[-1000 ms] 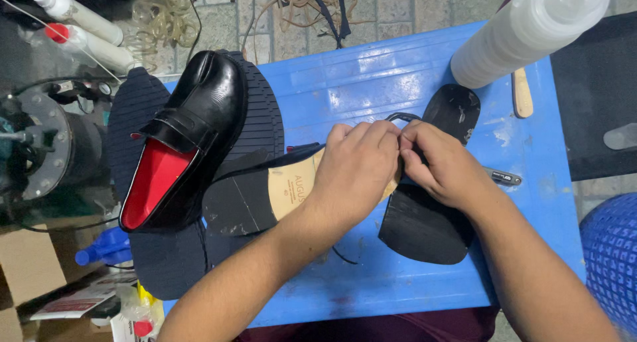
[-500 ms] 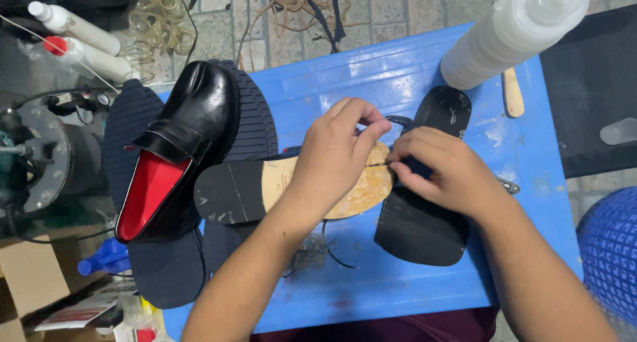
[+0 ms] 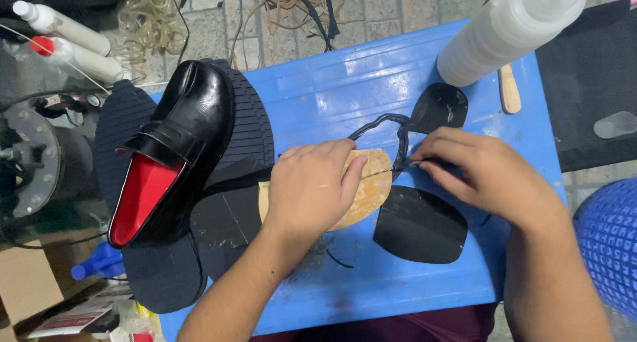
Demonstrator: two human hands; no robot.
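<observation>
My left hand (image 3: 312,186) presses flat on a tan shoe sole (image 3: 371,189) with a black heel end (image 3: 225,219), lying on a blue table (image 3: 332,83). At the sole's toe edge, my right hand (image 3: 481,173) pinches a thin blade-like tool. A narrow black strip (image 3: 391,126) curls up from that edge in a loop. A second black sole (image 3: 421,226) lies under my right hand, and its far end shows near the bottle.
A glossy black loafer (image 3: 176,149) with red lining rests on ribbed black sole sheets (image 3: 249,123) at the left. A big white squeeze bottle (image 3: 504,27) and a wooden stick (image 3: 509,90) stand at the back right. A blue basket (image 3: 610,242) sits right, a machine (image 3: 33,163) left.
My hands have drawn apart: the right one slid right along the toe edge. The black strip now stands free in a longer loop, and more of the tan sole shows.
</observation>
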